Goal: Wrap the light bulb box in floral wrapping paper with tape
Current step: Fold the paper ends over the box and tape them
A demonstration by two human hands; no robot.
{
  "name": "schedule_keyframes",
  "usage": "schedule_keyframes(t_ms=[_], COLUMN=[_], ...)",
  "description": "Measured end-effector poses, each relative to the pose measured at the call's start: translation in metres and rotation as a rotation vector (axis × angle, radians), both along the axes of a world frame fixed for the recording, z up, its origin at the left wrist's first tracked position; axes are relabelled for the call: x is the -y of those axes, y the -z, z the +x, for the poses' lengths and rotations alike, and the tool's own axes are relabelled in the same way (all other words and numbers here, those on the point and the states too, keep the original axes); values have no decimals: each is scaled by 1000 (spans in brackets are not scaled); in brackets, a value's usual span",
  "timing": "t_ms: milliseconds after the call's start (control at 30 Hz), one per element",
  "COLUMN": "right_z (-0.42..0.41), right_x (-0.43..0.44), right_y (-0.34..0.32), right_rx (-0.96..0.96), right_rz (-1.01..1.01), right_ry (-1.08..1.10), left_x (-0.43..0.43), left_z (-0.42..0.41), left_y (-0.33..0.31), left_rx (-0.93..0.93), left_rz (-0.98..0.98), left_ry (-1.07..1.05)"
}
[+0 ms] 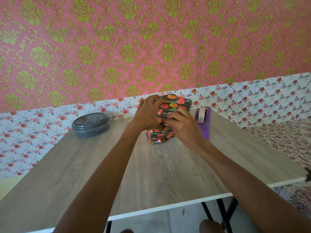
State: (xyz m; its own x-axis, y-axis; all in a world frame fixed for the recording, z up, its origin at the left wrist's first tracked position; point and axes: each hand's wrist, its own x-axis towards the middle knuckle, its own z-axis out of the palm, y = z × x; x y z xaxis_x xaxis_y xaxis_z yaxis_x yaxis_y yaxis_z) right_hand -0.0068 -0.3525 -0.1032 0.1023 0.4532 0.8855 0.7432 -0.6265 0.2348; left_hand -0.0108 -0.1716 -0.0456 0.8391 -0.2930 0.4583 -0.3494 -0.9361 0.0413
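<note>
Most of the light bulb box (175, 105) already looks covered: no bare carton shows anywhere, and the dark floral wrapping paper (159, 134), printed with orange and red flowers, runs over its top, its near face and down to its base. The parcel stands on the far middle of the wooden table (151, 165), seemingly tipped a little toward the camera, with creased paper bunched at its lower edge. The left hand (148, 113) lies over the upper left of the parcel, fingers straight and close together, pressing on the paper to steady it. The right hand (181, 123) works at the near face, its fingertips curled and drawn together on a fold of the paper there; whether a strip of tape sits under them is too small to tell. Judging by this, the main wrap is done and the work has come to closing a folded flap, so what is left is likely fixing that fold with tape and tidying the loose paper at the bottom. A purple tape dispenser (204, 121) stands just to the right of the parcel, behind the right hand, with a pale roll on top. A round grey lidded container (90, 124) sits well apart at the table's left edge. Behind the table hangs a rose-print sheet (252, 101), and above it pink and green damask wallpaper (151, 39).
</note>
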Motion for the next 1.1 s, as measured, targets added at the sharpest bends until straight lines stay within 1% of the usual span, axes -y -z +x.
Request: schedule_keyframes(t_ms=[67, 167, 233, 267, 333, 367, 433, 467, 500, 567, 600, 633, 700, 733, 833, 900, 967, 1033, 1100], right_z=[7, 19, 21, 18, 8, 3, -1, 1, 3, 6, 8, 8, 7, 5, 1, -3, -10, -16, -20], right_x=[7, 26, 33, 33, 33, 31, 26, 24, 22, 17, 16, 14, 10, 8, 2, -3, -8, -12, -16], right_y=[5, 15, 19, 20, 17, 14, 3, -3, -10, -22, -25, -26, -27, -29, -36, -44, -56, -66, -73], right_rx=[69, 149, 111, 59, -109, -216, -447, -609, -815, -1230, -1332, -1359, -1324, -1292, -1154, -1028, -875, -704, -607], right_rz=[-53, -52, -19, 5, 150, 273, 560, 701, 830, 1042, 1096, 1119, 1112, 1074, 912, 794, 664, 505, 322], right_ry=[30, 194, 262, 250, 175, 159, 192, 175, 104, -187, -293, -341, -368, -368, -325, -303, -267, -203, -206], left_x=[0, 4, 8, 7, 7, 6, 3, 2, 1, -1, -2, -3, -6, -7, -11, -16, -22, -29, -33], left_z=[0, 0, -1, -1, -3, -4, -7, -9, -12, -17, -21, -23, -28, -31, -39, -41, -45, -52, -60], left_y=[-1, -1, -1, -1, -1, -1, -1, -1, -1, 0, 0, 1, 0, -3, -13, -17, -20, -19, -15], left_rx=[-6, -17, -14, -16, -15, -17, -20, -19, -16, -15, -23, -35, -44, -38, 17, 26, -51, -146, -229], left_rz=[3, 18, 25, 30, 42, 47, 51, 53, 60, 66, 57, 33, -64, -126, -301, -443, -633, -791, -841], left_ry=[-7, -34, -50, -60, -68, -70, -67, -66, -70, -79, -81, -79, -71, -79, -154, -160, -105, 0, 74])
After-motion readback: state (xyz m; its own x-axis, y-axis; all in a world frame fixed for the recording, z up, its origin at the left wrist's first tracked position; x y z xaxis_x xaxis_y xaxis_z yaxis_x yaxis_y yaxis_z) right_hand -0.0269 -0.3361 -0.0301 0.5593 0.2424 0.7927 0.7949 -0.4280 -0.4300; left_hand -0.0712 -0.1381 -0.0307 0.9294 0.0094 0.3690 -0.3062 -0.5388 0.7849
